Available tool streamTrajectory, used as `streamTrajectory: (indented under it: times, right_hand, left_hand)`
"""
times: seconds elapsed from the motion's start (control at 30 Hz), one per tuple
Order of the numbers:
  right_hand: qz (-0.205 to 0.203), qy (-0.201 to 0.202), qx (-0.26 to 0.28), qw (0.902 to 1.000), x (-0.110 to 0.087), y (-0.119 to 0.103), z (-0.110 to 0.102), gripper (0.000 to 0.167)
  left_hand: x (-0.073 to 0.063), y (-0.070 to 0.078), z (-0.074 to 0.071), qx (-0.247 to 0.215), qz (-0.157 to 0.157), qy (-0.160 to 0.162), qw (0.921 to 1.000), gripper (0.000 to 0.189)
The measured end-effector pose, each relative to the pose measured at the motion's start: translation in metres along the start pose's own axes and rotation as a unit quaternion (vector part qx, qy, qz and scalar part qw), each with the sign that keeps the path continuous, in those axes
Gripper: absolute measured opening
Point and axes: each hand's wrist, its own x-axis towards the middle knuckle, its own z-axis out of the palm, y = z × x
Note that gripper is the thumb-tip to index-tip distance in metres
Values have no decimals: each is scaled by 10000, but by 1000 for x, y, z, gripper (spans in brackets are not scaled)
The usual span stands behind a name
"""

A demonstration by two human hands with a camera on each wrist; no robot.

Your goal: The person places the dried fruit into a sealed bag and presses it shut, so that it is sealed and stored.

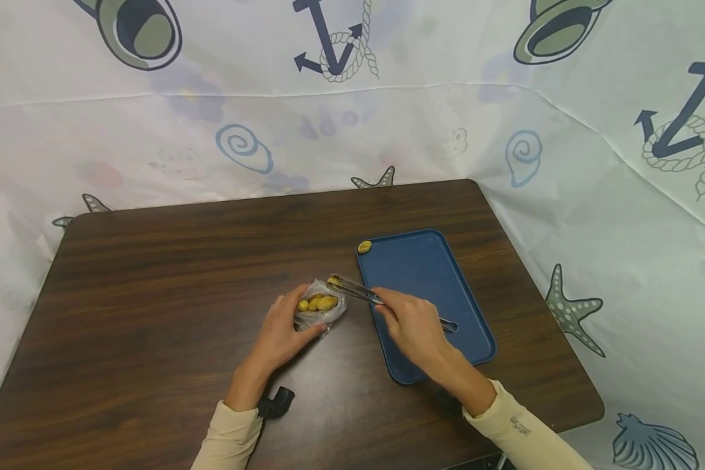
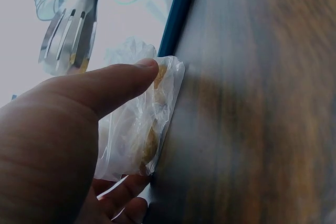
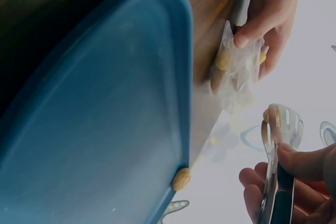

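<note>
My left hand (image 1: 283, 329) grips a clear plastic bag (image 2: 139, 124) close over the table, thumb on one side and fingers on the other. Several small oval yellow-brown pieces (image 1: 318, 303) show at the bag's open mouth. In my right hand (image 1: 414, 323) are metal tongs (image 1: 355, 290) with slotted ends, their tips just beside the bag. One yellow-brown piece (image 3: 269, 115) sits between the tongs' ends. Another such piece (image 1: 365, 247) lies at the far left corner of the blue tray (image 1: 414, 261). My right hand is above this tray.
The tray rests on the right part of a dark wood-grain table (image 1: 153, 294). A white sheet (image 1: 329, 143) printed with anchors, shells and starfish hangs behind and right of it. A black strap (image 1: 276, 403) is on my left wrist.
</note>
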Motion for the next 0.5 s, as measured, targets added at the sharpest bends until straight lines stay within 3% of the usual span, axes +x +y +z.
streamTrajectory:
  times: [0.5]
  right_hand:
    - [-308,-93,-3,9995,10,-5,7,27]
  left_hand:
    - [-1,2,-2,-33,-36,26,10000,87]
